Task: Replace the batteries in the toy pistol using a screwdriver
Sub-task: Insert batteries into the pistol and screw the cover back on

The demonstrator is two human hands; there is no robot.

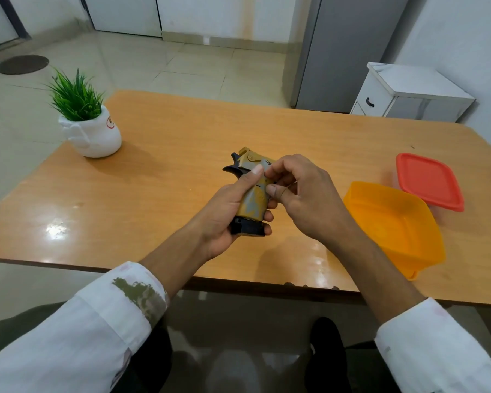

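L hand (pixel 224 219) grips 1 toy pistol (pixel 253 194), R hand (pixel 304 199) pinches its side; 1 orange tub (pixel 394 222), 1 red lid (pixel 428 180).

A plain office-like or home room: pale tiled floor (pixel 182 69), white walls, a wooden bench (pixel 182 131) mid-frame, a small white drawer cabinet (pixel 408 92) upper right, and a potted plant (pixel 88 120) at left.

Glossy wood-look table (pixel 182 154) with bright glare patches near the left edge — smooth throughout. Translucent orange plastic tub (pixel 394 225) and matt red plastic lid (pixel 428 181) at right; toy pistol (pixel 253 199) in tan-and-grey mottled plastic with a black base. White cloth sleeves (pixel 91 330) nearest — one stained.
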